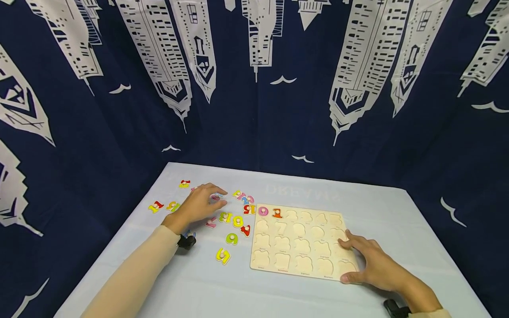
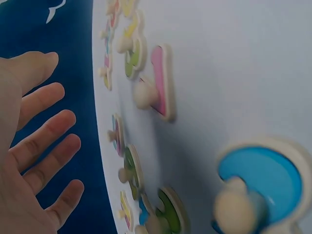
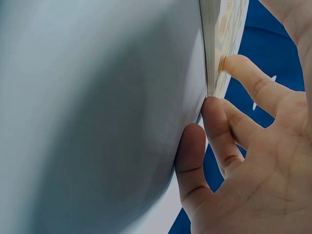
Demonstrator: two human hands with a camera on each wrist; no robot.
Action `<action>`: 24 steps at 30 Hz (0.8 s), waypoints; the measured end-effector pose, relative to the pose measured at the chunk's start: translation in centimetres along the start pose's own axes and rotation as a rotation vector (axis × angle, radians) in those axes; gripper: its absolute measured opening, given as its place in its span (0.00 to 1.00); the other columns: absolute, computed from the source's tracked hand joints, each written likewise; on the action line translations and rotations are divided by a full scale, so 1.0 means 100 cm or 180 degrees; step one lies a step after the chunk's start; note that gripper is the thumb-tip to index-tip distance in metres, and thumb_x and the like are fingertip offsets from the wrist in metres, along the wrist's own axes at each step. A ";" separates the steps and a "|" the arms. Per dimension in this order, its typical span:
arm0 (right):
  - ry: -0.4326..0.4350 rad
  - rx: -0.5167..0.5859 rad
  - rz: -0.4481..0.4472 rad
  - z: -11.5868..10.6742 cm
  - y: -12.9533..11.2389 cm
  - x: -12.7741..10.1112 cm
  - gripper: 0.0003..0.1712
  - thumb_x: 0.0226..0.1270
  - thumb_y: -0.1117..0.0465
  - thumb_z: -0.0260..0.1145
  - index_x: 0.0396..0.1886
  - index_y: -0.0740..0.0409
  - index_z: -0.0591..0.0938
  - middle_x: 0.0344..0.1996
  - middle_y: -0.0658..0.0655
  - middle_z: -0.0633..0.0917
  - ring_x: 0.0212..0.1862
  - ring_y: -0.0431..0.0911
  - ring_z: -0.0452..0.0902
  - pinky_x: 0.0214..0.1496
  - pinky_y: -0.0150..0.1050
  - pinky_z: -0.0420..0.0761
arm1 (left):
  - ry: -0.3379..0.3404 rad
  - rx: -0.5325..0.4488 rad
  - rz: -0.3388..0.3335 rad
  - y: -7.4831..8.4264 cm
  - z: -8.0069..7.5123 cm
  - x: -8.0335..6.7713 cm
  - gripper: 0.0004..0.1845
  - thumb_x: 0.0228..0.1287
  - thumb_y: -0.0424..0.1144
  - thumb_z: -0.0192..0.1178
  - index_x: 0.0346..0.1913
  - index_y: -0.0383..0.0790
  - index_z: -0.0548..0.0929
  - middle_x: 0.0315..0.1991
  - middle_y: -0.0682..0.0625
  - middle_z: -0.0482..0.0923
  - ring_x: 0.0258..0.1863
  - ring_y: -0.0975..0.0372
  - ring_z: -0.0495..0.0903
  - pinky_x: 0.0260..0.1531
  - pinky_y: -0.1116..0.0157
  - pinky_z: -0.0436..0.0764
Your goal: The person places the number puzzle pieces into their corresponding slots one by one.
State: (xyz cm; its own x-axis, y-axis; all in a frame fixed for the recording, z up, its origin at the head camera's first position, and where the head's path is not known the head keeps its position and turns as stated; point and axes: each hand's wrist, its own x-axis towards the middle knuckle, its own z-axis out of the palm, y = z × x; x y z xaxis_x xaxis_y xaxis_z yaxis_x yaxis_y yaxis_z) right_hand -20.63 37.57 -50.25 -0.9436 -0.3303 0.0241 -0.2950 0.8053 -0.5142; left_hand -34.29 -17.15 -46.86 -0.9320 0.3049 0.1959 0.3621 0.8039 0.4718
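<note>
Worktop (image 1: 397, 212) covered in pale cloth, dark skyline curtain behind. One wooden puzzle board (image 1: 304, 243) flat at centre-right, long axis running left to right, rows of number-shaped hollows; only two pieces seated, a pink 0 (image 1: 263, 211) and an orange 1 (image 1: 277, 213), both in the top row at the left corner. Right hand (image 1: 371, 263) resting on the board's near right corner, fingers fairly straight and spread, fingertips (image 3: 234, 63) against the board edge in the right wrist view; nothing gripped. Loose number pieces (image 1: 228, 218) scattered to the left of the board, roughly a dozen and a half, exact count not certain as several overlap or hide under the hand. Left hand (image 1: 199, 205) reaching out over that scatter, well left of the board, fingers extended and relaxed, tips over a small pink-and-blue piece (image 1: 216, 197); contact not certain, no grip visible. Left wrist view: palm open, fingers (image 2: 44, 141) apart, hovering above knobbed pieces. Scatter far nearer the left hand than the right; board lies to the right of the pieces.
</note>
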 end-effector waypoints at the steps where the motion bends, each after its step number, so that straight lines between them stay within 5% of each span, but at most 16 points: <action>1: -0.0006 0.0001 0.0003 0.000 0.000 0.000 0.59 0.46 0.38 0.96 0.79 0.52 0.85 0.90 0.74 0.68 0.78 0.72 0.70 0.75 0.80 0.74 | -0.0007 0.0007 0.0020 -0.001 -0.001 -0.002 0.21 0.82 0.49 0.73 0.71 0.49 0.92 0.74 0.44 0.88 0.79 0.42 0.82 0.84 0.34 0.75; 12: -0.0073 -0.0059 0.0067 -0.003 -0.003 0.002 0.60 0.48 0.37 0.95 0.80 0.54 0.84 0.90 0.74 0.67 0.78 0.72 0.70 0.75 0.81 0.74 | -0.0169 0.0081 0.0293 -0.015 -0.007 -0.025 0.21 0.82 0.49 0.75 0.71 0.48 0.92 0.72 0.48 0.89 0.77 0.47 0.85 0.77 0.33 0.77; 24: -0.0088 -0.0015 0.0088 -0.002 -0.003 0.003 0.60 0.48 0.38 0.96 0.80 0.54 0.84 0.91 0.74 0.66 0.79 0.72 0.69 0.75 0.81 0.73 | -0.0137 0.0148 0.0178 -0.038 -0.022 -0.048 0.20 0.83 0.48 0.74 0.71 0.49 0.92 0.73 0.46 0.89 0.82 0.42 0.80 0.84 0.32 0.74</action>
State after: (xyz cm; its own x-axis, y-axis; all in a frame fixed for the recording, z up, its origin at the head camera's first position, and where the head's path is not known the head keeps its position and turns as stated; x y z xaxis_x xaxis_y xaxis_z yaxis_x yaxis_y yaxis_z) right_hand -20.85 37.35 -49.92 -0.9468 -0.3214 -0.0139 -0.2697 0.8166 -0.5103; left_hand -31.16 -22.83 -47.72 -0.9105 0.3708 0.1831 0.4135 0.8077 0.4204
